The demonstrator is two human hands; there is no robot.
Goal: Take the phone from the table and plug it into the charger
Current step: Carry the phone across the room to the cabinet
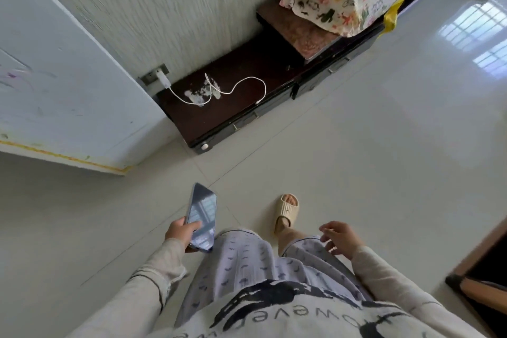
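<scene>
Phone (201,221) in left hand (181,232), charger cable (233,88) well apart

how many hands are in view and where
2. The left hand is low and left of centre, holding the phone. The right hand hangs empty, fingers spread, low and right of centre.

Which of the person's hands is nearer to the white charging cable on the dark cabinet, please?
Left. The left hand, holding the phone, sits almost directly below the white charging cable; the empty right hand hangs lower and farther right.
</scene>
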